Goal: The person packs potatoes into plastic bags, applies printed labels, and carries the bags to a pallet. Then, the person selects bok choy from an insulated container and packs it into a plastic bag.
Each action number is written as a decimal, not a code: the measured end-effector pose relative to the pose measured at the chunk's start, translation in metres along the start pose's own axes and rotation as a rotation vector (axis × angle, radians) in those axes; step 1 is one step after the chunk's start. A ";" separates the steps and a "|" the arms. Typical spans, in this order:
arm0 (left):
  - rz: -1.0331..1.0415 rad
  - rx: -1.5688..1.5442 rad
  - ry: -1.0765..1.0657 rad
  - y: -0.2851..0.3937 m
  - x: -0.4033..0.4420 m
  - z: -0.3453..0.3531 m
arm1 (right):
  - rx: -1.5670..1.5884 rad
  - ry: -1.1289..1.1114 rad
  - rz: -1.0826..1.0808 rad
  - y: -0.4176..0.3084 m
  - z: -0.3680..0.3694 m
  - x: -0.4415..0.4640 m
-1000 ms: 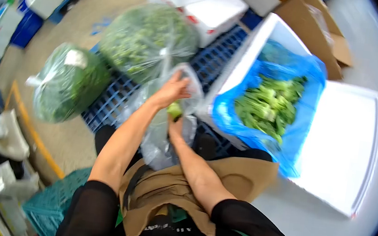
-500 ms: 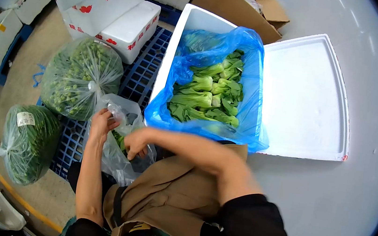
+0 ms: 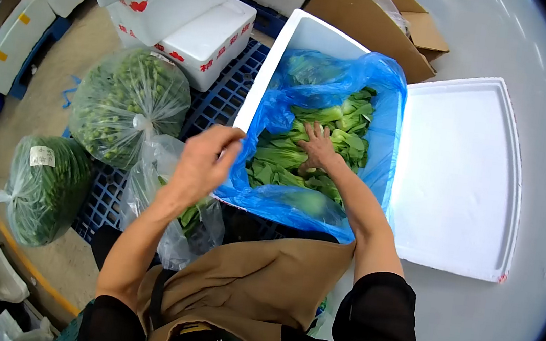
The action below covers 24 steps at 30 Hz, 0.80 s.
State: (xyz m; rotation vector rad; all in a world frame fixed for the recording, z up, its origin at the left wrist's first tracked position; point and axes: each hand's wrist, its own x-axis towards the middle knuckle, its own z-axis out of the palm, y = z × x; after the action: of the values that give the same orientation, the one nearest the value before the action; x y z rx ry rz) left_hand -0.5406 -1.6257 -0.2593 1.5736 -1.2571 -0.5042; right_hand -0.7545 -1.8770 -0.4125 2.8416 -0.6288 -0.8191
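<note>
My right hand (image 3: pixel 318 150) reaches into the white foam box (image 3: pixel 255 93) and rests on the bok choy (image 3: pixel 278 152), its fingers spread over the stalks. A blue plastic liner (image 3: pixel 263 196) lines the box and surrounds the greens. My left hand (image 3: pixel 205 159) hovers by the box's left rim, thumb apart from the fingers, with nothing visible in it. Below that hand, a clear plastic bag (image 3: pixel 200 240) with some green leaves inside lies open against the brown apron (image 3: pixel 254 270).
Two tied bags of green vegetables, a round one (image 3: pixel 127 105) and a labelled one (image 3: pixel 48 197), sit at left around a blue pallet (image 3: pixel 224 93). Foam boxes (image 3: pixel 206 46) stand behind. A foam lid (image 3: pixel 459 180) lies right of the box, and a cardboard box (image 3: pixel 366 25) is beyond it.
My right hand has moved from the clear bag up onto the bok choy. My left hand has let go of the bag's edge and moved right, toward the foam box. The view has shifted slightly.
</note>
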 end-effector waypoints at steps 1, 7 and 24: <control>0.054 0.003 -0.048 0.000 0.001 0.010 | -0.011 -0.016 -0.018 0.000 -0.002 0.004; -0.073 0.023 0.181 -0.007 -0.018 0.002 | -0.154 -0.293 0.028 -0.003 -0.012 0.027; -1.144 0.400 0.155 -0.126 -0.236 0.011 | 0.703 0.445 0.301 -0.028 -0.193 -0.136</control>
State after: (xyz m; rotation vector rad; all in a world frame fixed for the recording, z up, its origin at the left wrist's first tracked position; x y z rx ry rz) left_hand -0.5773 -1.4271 -0.4347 2.5614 -0.2185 -0.8257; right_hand -0.7462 -1.7944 -0.1893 3.1955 -1.4393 0.1318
